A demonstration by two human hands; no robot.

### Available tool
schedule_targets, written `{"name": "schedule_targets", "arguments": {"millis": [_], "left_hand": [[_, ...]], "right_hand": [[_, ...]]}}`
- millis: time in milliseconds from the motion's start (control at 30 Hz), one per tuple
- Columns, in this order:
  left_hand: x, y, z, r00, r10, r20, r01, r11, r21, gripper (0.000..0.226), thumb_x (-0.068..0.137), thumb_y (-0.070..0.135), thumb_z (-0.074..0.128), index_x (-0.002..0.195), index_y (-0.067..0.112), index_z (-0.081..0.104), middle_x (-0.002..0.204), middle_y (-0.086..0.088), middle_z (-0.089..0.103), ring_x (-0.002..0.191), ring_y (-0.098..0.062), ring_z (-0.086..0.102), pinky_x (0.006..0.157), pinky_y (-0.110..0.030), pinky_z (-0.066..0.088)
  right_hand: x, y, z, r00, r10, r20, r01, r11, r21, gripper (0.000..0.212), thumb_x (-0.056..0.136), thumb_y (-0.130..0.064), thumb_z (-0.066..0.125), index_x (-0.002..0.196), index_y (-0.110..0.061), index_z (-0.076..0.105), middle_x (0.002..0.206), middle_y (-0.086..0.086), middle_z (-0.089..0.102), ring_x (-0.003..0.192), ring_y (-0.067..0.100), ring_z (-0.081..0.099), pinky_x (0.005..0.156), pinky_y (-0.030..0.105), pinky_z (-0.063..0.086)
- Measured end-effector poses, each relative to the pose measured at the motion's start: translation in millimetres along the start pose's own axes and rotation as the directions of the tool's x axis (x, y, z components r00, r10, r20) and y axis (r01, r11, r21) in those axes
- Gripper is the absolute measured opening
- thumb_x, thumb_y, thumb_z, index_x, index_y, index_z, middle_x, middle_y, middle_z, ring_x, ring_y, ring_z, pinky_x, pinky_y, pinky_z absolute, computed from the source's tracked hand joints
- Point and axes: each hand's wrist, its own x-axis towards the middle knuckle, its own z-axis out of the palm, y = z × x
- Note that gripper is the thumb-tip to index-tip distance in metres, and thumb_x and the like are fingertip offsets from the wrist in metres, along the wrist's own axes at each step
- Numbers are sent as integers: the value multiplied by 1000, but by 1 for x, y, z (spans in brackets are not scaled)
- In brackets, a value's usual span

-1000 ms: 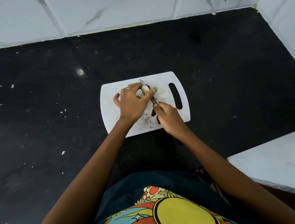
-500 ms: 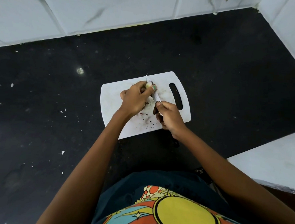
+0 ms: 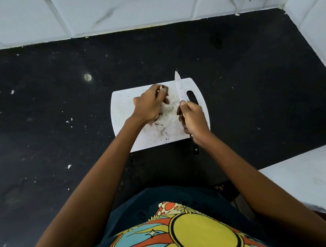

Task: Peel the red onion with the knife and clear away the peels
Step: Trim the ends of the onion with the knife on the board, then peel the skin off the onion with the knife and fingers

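White cutting board (image 3: 125, 110) on speckled black counter (image 3: 46, 118); white-bladed knife (image 3: 179, 88).

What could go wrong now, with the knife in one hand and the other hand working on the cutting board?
1. The right hand holds the pale-bladed knife tip-up beside the left hand; a careless move might nick its fingers.
2. The white plastic cutting board sits askew on the black countertop and may slide.
3. Dark peel bits could scatter off the board.
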Motion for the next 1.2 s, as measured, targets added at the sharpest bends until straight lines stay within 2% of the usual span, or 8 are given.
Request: {"name": "schedule_targets", "arguments": {"millis": [133, 267, 367, 567, 700, 833, 1000, 1200], "left_hand": [[-2, 1, 0, 1000, 11, -29, -7, 993, 120, 25, 97, 42, 42, 114, 30, 56, 82, 15, 68, 92, -11, 62, 96, -43, 35], [-4, -9, -4, 999, 44, 7, -44, 992, 116, 24, 94, 38, 53, 116, 32, 56, 93, 16, 66, 94, -13, 61, 94, -48, 43], [-7, -13, -4, 994, 105, 36, -107, 991, 74, 26, 90, 33, 59, 115, 29, 58, 101, 11, 64, 93, -15, 61, 88, -46, 49], [-11, -10, -12, 991, 115, 70, -111, 992, -51, 38, 84, 16, 69, 122, 16, 61, 113, 0, 66, 95, -11, 61, 76, -8, 43], [-17, -12, -16, 996, 50, 74, -40, 991, -127, 43, 89, 17, 63, 131, 18, 54, 117, 4, 62, 101, -11, 59, 80, -12, 44], [-25, -24, -21, 999, -27, 36, 35, 961, -275, 31, 97, 22, 48, 125, 18, 60, 125, 2, 62, 109, -11, 59, 99, -29, 46], [-34, -38, -27, 995, -64, -76, 35, 941, -338, 30, 101, 22, 38, 115, 18, 64, 121, 3, 63, 114, -11, 56, 101, -32, 45], [-47, -58, -28, 985, -64, -158, 16, 956, -292, 25, 94, 21, 51, 116, 23, 65, 123, 3, 61, 108, -13, 58, 96, -34, 49]], "right_hand": [[-1, 0, 4, 1000, 21, 4, -21, 997, 73, 26, 98, -26, 43, 81, -9, 54, 60, 4, 41, 44, 9, 29, 36, 18, 21], [2, -4, 7, 1000, -14, -7, 14, 993, 119, 16, 92, -31, 55, 87, -16, 57, 73, 0, 56, 43, 3, 36, 39, 19, 27], [7, -14, 11, 998, -65, 13, 64, 995, 73, 14, 88, -34, 62, 84, -21, 57, 62, -10, 50, 41, 1, 40, 39, 17, 29], [18, -18, 23, 996, -86, -30, 87, 996, 28, 11, 86, -20, 66, 77, -18, 60, 58, -7, 49, 46, 3, 41, 40, 17, 29], [22, -14, 19, 988, -112, -104, 110, 994, -24, 14, 84, -20, 68, 73, -19, 60, 62, -6, 55, 51, 4, 50, 43, 18, 36], [21, -2, 10, 969, -196, -151, 152, 954, -260, 13, 82, -25, 68, 86, -13, 63, 78, -3, 63, 73, 15, 62, 64, 33, 49], [17, 13, 5, 881, -454, -130, 268, 707, -655, 8, 84, -18, 63, 86, -14, 56, 101, 3, 60, 83, 22, 62, 64, 32, 47], [9, 30, 7, 907, -415, -72, 253, 675, -693, 18, 84, -25, 66, 92, -9, 62, 101, 4, 60, 86, 24, 62, 67, 35, 48]]}}
